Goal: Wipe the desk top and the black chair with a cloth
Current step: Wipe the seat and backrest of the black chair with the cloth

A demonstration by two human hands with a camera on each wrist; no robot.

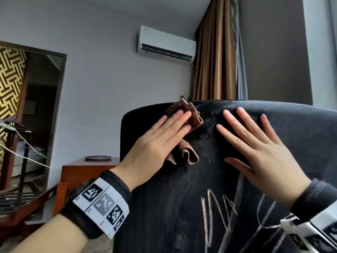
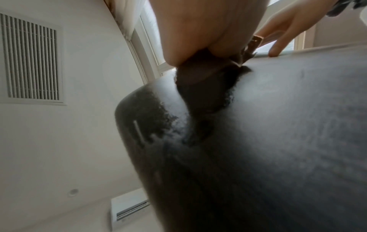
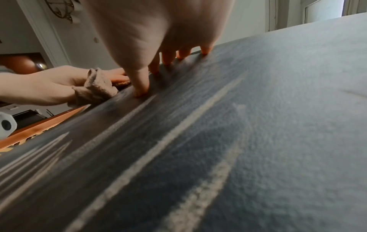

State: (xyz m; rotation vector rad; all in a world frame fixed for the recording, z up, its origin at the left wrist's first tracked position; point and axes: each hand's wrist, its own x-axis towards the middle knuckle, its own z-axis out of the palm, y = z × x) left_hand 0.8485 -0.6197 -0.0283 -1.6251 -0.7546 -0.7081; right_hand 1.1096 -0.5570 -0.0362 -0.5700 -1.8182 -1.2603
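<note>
The black leather chair [image 1: 218, 189] fills the lower right of the head view, its backrest facing me. White scribbled lines [image 1: 217, 212] mark its lower part. A brown cloth [image 1: 189, 114] lies crumpled near the backrest's top left. My left hand [image 1: 160, 136] presses flat on the cloth with straight fingers. My right hand [image 1: 255, 143] rests flat on the leather beside it, fingers spread. In the left wrist view the cloth [image 2: 202, 87] bunches under my palm on the chair [image 2: 278, 141]. In the right wrist view my right fingertips [image 3: 142, 91] touch the chair [image 3: 258, 125], with the cloth [image 3: 95, 87] to their left.
A wooden side table [image 1: 87, 170] with a dark plate [image 1: 98, 157] stands left of the chair. A wooden rack [image 1: 16, 198] and a mirror [image 1: 32, 106] are further left. A brown curtain [image 1: 215, 52] and an air conditioner [image 1: 166, 44] are behind the chair.
</note>
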